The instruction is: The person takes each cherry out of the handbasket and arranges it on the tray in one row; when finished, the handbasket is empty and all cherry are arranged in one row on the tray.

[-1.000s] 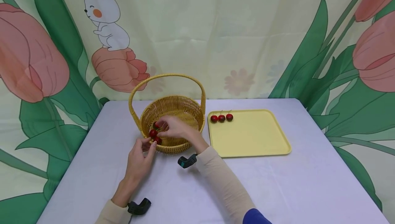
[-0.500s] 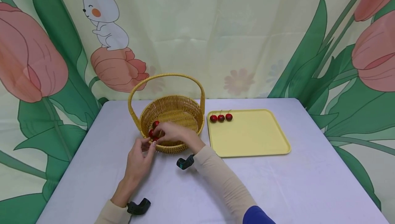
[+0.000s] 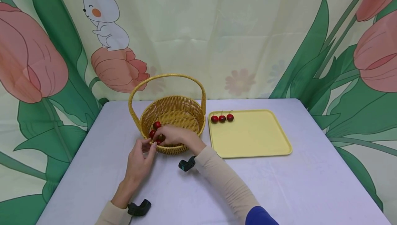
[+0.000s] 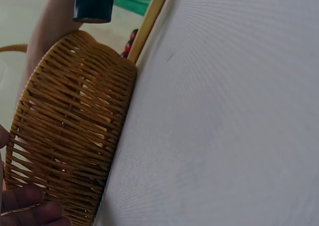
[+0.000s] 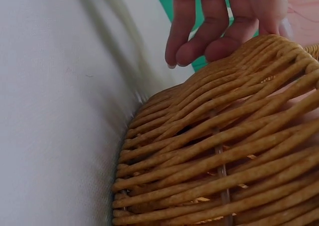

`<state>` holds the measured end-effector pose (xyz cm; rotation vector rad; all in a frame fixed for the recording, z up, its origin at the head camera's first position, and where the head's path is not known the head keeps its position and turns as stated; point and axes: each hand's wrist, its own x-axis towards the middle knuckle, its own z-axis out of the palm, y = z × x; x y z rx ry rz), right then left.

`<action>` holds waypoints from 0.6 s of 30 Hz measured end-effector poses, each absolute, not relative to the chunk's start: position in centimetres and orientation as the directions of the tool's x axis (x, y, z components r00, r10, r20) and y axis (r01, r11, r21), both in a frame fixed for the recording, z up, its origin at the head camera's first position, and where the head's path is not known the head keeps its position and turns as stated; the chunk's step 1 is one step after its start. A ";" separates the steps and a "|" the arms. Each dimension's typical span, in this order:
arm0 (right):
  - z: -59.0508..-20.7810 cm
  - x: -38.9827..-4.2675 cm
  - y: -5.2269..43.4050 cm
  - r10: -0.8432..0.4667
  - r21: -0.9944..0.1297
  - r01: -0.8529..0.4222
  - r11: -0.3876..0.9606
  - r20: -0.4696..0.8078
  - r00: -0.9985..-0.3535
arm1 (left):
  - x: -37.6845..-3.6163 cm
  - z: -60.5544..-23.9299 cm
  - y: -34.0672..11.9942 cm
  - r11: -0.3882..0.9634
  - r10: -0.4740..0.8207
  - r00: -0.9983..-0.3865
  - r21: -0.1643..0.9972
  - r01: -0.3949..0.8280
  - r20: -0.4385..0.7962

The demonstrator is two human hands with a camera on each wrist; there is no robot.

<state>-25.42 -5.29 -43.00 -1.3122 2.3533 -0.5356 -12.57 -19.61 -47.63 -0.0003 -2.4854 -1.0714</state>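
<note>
Lying beside the right grip (image 3: 174, 134), cherries (image 3: 156, 125) cluster in the basket (image 3: 175, 106).

No lettering, number or brand can be read on the wicker basket (image 3: 173, 104), the tray (image 3: 254, 135) beside it or the backdrop (image 3: 198, 28) behind it.

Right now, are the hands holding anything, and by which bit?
The left hand holds the round golden wicker basket by its near-left rim. The right hand reaches inside, by shiny, round, dark-red cherries; I can't tell whether it grips one.
</note>
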 end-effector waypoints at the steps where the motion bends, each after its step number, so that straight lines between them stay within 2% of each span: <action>1: -43.0 -25.4 -5.3 -0.862 -0.513 -0.707 0.486 -0.147 -0.485 | -12.6 -47.6 -19.6 0.701 -0.167 -0.907 0.693 0.166 0.387; 4: -42.8 -25.3 -4.9 -0.860 -0.531 -0.699 0.479 -0.127 -0.494 | -12.5 -47.6 -19.5 0.701 -0.167 -0.908 0.694 0.165 0.385; 10: -42.4 -25.2 -3.7 -0.862 -0.499 -0.740 0.452 -0.031 -0.505 | -12.5 -47.5 -19.4 0.703 -0.157 -0.909 0.690 0.172 0.387; 18: -41.6 -25.0 -1.4 -0.817 -0.541 -0.707 0.456 0.062 -0.574 | -12.5 -47.5 -19.6 0.705 -0.156 -0.910 0.688 0.171 0.385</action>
